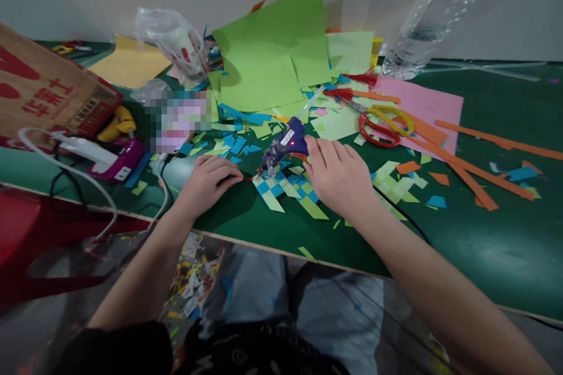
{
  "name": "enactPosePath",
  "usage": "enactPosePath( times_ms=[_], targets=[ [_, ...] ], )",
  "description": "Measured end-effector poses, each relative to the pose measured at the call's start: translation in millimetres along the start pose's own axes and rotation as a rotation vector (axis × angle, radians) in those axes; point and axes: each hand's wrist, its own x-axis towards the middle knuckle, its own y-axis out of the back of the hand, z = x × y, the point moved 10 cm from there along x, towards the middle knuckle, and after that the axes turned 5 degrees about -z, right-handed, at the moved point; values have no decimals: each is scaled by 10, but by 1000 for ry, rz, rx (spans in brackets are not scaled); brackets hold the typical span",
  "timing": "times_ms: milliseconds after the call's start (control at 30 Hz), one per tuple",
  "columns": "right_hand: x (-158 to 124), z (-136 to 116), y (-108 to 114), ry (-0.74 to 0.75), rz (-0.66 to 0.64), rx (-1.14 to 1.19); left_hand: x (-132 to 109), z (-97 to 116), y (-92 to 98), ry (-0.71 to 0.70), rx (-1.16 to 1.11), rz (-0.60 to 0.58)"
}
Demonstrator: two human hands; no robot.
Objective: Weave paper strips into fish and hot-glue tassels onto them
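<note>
My right hand (341,179) is closed around the handle of a blue hot glue gun (284,145) with a red light lit; its nozzle points down-left at a woven mat of blue and green paper strips (288,188) on the green table (484,240). My left hand (210,180) rests on the table just left of the mat, its fingers pinched on a thin red strip (250,177) right at the nozzle tip.
Red and yellow scissors (382,123) lie on pink paper (424,106) behind my right hand. Green sheets (268,58), orange strips (475,173) and paper scraps cover the table. A plastic bottle (428,17), a cardboard box (44,94), a purple device (118,163) with white cable stand around.
</note>
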Motion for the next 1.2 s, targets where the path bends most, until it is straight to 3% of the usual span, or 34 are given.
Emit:
enactPosePath(
  times_ms=[233, 1200],
  targets=[
    [-6, 53, 43, -41, 35, 22, 0, -14, -6, 24, -9, -13],
    [-4, -62, 69, 34, 65, 2, 0, -23, -10, 50, -14, -21]
  ],
)
